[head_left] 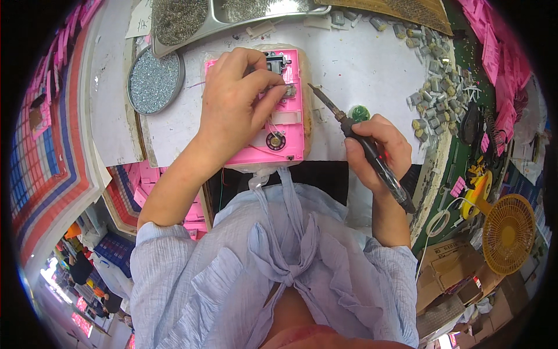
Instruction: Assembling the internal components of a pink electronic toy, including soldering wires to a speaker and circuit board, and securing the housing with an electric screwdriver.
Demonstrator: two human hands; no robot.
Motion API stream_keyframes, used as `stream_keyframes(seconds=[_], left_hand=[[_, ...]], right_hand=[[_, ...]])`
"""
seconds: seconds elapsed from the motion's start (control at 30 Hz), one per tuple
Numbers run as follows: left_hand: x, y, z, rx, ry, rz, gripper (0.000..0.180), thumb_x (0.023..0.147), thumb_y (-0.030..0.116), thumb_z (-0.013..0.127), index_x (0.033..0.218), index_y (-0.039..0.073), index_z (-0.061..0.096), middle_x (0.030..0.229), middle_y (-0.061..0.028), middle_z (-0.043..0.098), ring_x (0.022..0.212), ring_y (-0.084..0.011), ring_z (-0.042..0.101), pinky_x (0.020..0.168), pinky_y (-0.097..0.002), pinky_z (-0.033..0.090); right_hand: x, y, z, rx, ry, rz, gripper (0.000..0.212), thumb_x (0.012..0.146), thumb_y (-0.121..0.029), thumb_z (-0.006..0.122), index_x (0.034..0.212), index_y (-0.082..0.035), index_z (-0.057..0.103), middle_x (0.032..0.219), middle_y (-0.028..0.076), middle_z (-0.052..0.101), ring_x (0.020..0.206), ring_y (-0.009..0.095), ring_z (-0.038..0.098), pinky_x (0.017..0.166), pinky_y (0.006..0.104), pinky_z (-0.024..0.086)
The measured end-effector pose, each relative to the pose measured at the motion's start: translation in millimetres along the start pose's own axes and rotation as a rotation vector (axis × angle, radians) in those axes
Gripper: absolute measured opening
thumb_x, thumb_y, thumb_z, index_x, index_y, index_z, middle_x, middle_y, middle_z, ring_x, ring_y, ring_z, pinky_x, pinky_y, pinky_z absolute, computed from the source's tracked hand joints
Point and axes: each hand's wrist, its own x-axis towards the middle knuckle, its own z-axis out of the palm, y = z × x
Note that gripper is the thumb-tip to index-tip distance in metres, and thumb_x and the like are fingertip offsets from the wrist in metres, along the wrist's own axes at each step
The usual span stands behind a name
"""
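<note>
A pink plastic housing (pixel 290 125) lies open-side up on the white worktop, showing a small round speaker (pixel 275 141), thin wires and a grey motor part (pixel 275 60) near its far end. My left hand (pixel 235 102) rests over the housing, its fingertips pinching a small metal part at the upper middle. My right hand (pixel 378 148) sits to the right of the housing, gripping a black soldering iron (pixel 360 139). The iron's tip points up-left and stops short of the housing's right edge.
A round tin of small silvery parts (pixel 154 81) sits at the left, with metal trays (pixel 244 14) of parts at the back. Several small motors (pixel 433 87) lie scattered at the right, near a green round piece (pixel 360 112). A yellow fan (pixel 510 232) and cardboard boxes (pixel 447 273) stand lower right.
</note>
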Motion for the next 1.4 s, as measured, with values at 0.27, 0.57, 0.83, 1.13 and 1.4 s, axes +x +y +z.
stream_keyframes(seconds=[0.27,0.57,0.83,1.13,1.4], left_hand=[[-1,9,-8,0.146,-0.103,0.069,0.012,0.074,0.017,0.076,0.083,0.012,0.071,0.105,-0.0067,0.058,0.096,-0.0284,0.054,0.085,-0.0440,0.037],[0,11,-7,0.197,-0.122,0.070,0.013,0.072,0.016,0.076,0.083,0.011,0.070,0.106,-0.0077,0.057,0.097,-0.0294,0.053,0.086,-0.0432,0.036],[1,13,-8,0.206,-0.124,0.071,0.015,0.070,0.015,0.076,0.084,0.011,0.071,0.105,-0.0078,0.055,0.097,-0.0293,0.053,0.088,-0.0435,0.037],[2,13,-8,0.208,-0.129,0.075,0.016,0.070,0.016,0.076,0.084,0.012,0.071,0.105,-0.0076,0.055,0.097,-0.0290,0.053,0.089,-0.0446,0.037],[1,13,-7,0.227,-0.132,0.075,0.016,0.071,0.016,0.077,0.085,0.012,0.070,0.105,-0.0069,0.055,0.097,-0.0285,0.053,0.090,-0.0452,0.036]], right_hand=[[-1,0,2,0.004,-0.029,-0.011,0.028,0.075,0.002,0.080,0.100,-0.001,0.067,0.069,0.007,0.060,0.054,0.017,0.052,0.049,0.0293,0.039],[-3,1,7,0.013,-0.055,-0.020,0.029,0.074,0.003,0.080,0.100,-0.001,0.067,0.069,0.006,0.060,0.053,0.017,0.052,0.049,0.0293,0.040],[0,1,8,0.014,-0.075,-0.055,0.030,0.073,0.003,0.079,0.100,-0.001,0.067,0.070,0.007,0.061,0.054,0.018,0.053,0.049,0.0294,0.041],[3,-2,9,-0.041,-0.090,-0.095,0.031,0.072,0.004,0.079,0.100,-0.002,0.067,0.074,0.007,0.064,0.054,0.019,0.053,0.049,0.0298,0.042],[1,-3,5,-0.033,-0.064,-0.096,0.029,0.072,0.004,0.079,0.099,-0.001,0.067,0.071,0.007,0.063,0.053,0.018,0.053,0.049,0.0293,0.040]])
